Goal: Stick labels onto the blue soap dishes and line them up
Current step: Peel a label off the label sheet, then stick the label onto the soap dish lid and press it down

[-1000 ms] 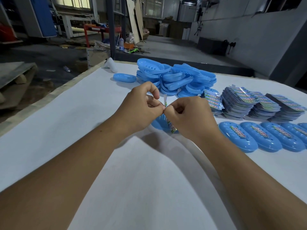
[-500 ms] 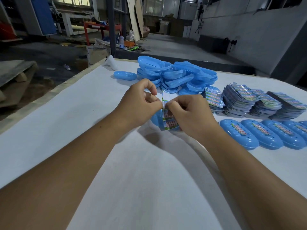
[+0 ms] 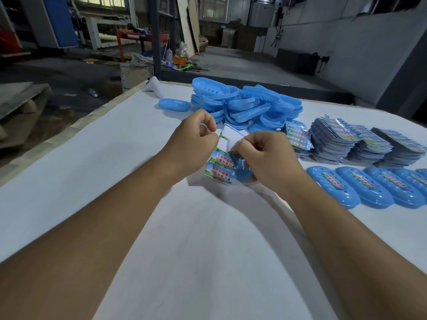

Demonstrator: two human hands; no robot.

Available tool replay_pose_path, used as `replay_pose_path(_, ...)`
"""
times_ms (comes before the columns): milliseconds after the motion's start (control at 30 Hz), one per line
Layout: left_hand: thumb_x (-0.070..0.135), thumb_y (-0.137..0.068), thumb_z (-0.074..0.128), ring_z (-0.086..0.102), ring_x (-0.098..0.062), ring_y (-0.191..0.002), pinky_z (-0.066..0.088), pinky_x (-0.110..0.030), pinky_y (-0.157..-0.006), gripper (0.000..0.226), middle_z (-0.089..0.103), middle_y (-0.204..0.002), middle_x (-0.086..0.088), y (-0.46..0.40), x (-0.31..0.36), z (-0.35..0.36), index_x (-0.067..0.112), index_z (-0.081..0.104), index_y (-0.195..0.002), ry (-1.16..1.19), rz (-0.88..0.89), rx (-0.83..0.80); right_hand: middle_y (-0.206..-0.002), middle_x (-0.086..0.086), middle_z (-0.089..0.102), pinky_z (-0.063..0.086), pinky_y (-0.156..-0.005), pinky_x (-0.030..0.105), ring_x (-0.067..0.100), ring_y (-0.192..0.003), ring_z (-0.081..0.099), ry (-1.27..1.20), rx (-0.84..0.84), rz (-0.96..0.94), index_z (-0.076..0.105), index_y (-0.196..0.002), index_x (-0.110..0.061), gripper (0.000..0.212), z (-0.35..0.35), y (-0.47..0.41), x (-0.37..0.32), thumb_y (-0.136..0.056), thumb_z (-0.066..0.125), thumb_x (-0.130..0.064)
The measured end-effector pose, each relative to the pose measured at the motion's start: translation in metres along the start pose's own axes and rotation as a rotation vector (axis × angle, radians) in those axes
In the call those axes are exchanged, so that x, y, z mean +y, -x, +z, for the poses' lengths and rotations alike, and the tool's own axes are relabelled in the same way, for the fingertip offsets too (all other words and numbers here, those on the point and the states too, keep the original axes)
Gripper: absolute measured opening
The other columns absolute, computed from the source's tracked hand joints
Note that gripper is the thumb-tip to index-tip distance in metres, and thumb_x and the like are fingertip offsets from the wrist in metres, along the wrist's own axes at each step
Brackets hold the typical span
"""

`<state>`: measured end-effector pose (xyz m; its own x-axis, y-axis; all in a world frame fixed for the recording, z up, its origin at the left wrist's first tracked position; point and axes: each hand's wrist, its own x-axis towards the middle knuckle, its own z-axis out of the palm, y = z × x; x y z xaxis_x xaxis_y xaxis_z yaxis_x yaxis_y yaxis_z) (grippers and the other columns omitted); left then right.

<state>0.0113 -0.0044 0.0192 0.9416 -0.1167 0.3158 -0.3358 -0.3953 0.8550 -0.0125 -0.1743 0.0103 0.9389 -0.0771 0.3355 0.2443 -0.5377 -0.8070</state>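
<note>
My left hand [image 3: 191, 146] pinches the upper edge of a label sheet [image 3: 220, 166] printed with green and red strips. My right hand [image 3: 265, 158] pinches a label peeling off the sheet's bare white top, fingers curled. A blue soap dish [image 3: 243, 173] lies on the table under my right hand, mostly hidden. Several labelled blue dishes [image 3: 335, 188] stand side by side in a row at the right. A pile of unlabelled blue dishes [image 3: 245, 105] sits at the back, with one lone dish [image 3: 174, 105] to its left.
Stacks of label sheets [image 3: 342, 139] lie at the right behind the row. The white table [image 3: 92, 172] ends at a wooden edge on the left. A crumpled white object [image 3: 154, 87] sits at the far corner. Workshop clutter stands on the floor beyond.
The two hands have drawn apart, and the sheet has turned to face me. A label has come partly off the sheet's top in my right fingers.
</note>
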Motion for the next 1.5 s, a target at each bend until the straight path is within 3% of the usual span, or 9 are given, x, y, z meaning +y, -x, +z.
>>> replay_pose_path(100, 0.009, -0.096, 0.051, 0.055, -0.017, -0.072, 0.051, -0.039, -0.069, 0.024, 0.059, -0.080, -0.006, -0.002, -0.003, 0.000, 0.027, 0.044, -0.081, -0.051, -0.043, 0.014, -0.057, 0.010, 0.057, 0.046, -0.040, 0.027, 0.016, -0.050, 0.050, -0.121, 0.007, 0.050, 0.071, -0.066, -0.010, 0.024, -0.001, -0.001, 0.003, -0.088, 0.066, -0.018)
replay_pose_path(300, 0.009, -0.096, 0.047, 0.063, -0.011, -0.078, 0.048, -0.026, -0.055, 0.022, 0.059, -0.088, 0.006, -0.011, -0.008, -0.003, 0.027, 0.043, -0.084, -0.132, -0.261, 0.085, -0.059, -0.006, 0.062, 0.045, -0.042, 0.024, 0.008, -0.050, 0.055, -0.258, 0.034, 0.159, 0.073, -0.068, -0.012, 0.021, -0.002, -0.004, 0.006, -0.087, 0.067, -0.021)
replay_pose_path(533, 0.008, -0.094, 0.046, 0.065, -0.025, -0.095, 0.058, -0.042, -0.084, 0.019, 0.055, -0.088, 0.004, -0.014, -0.015, -0.017, 0.026, 0.045, -0.086, -0.227, -0.364, 0.149, -0.057, -0.009, 0.061, 0.045, -0.043, 0.022, 0.010, -0.052, 0.053, -0.279, 0.109, 0.244, 0.072, -0.069, -0.009, 0.023, -0.007, -0.008, 0.006, -0.086, 0.066, -0.023)
replay_pose_path(733, 0.022, -0.093, 0.055, 0.059, -0.022, -0.087, 0.040, -0.032, -0.055, 0.024, 0.063, -0.102, -0.005, -0.008, -0.020, -0.038, 0.018, 0.047, -0.116, -0.842, -0.323, 0.099, -0.056, -0.007, 0.059, 0.044, -0.042, 0.021, 0.009, -0.049, 0.052, -0.288, 0.119, 0.250, 0.070, -0.062, -0.016, 0.025, -0.006, -0.007, 0.008, -0.086, 0.066, -0.022)
replay_pose_path(833, 0.031, -0.094, 0.059, 0.057, -0.023, -0.088, 0.038, -0.033, -0.059, 0.024, 0.064, -0.102, -0.006, -0.008, -0.021, -0.041, 0.019, 0.056, -0.115, -1.034, -0.290, 0.154, -0.055, -0.008, 0.060, 0.044, -0.042, 0.020, 0.007, -0.047, 0.052, -0.264, 0.107, 0.247, 0.072, -0.062, -0.015, 0.026, -0.005, -0.007, 0.008, -0.086, 0.065, -0.022)
replay_pose_path(967, 0.033, -0.088, 0.065, 0.063, -0.015, -0.082, 0.047, -0.029, -0.066, 0.012, 0.071, -0.085, 0.007, -0.006, -0.014, -0.028, 0.023, 0.072, -0.087, -0.555, -0.115, 0.257, -0.060, 0.001, 0.057, 0.046, -0.043, 0.021, 0.013, -0.051, 0.048, -0.189, 0.120, 0.202, 0.067, -0.079, 0.007, 0.030, -0.005, -0.007, 0.010, -0.083, 0.064, -0.022)
replay_pose_path(1100, 0.043, -0.079, 0.077, 0.062, 0.008, -0.061, 0.043, -0.019, -0.055, 0.016, 0.071, -0.068, 0.020, 0.005, 0.000, -0.003, 0.028, 0.077, -0.074, -0.020, -0.117, 0.017, -0.062, 0.014, 0.049, 0.052, -0.043, 0.035, 0.018, -0.054, 0.044, -0.051, 0.104, 0.091, 0.063, -0.079, 0.009, 0.036, -0.003, -0.005, 0.006, -0.076, 0.060, -0.026)
replay_pose_path(1233, 0.061, -0.067, 0.075, 0.061, 0.010, -0.067, 0.043, -0.026, -0.066, 0.025, 0.074, -0.076, 0.016, 0.010, 0.001, 0.003, 0.037, 0.078, -0.073, 0.049, -0.096, -0.086, -0.061, 0.025, 0.050, 0.055, -0.051, 0.055, 0.018, -0.049, 0.040, 0.046, 0.109, -0.024, 0.063, -0.072, 0.006, 0.038, -0.003, 0.000, -0.001, -0.074, 0.060, -0.032)
replay_pose_path(1500, 0.055, -0.070, 0.071, 0.067, 0.005, -0.081, 0.050, -0.031, -0.086, 0.025, 0.076, -0.080, 0.014, 0.010, -0.002, 0.006, 0.033, 0.080, -0.076, 0.064, -0.108, -0.123, -0.051, 0.010, 0.047, 0.042, -0.051, 0.030, 0.015, -0.046, 0.041, 0.073, 0.105, -0.080, 0.064, -0.066, -0.002, 0.031, -0.004, 0.001, 0.001, -0.078, 0.066, -0.030)
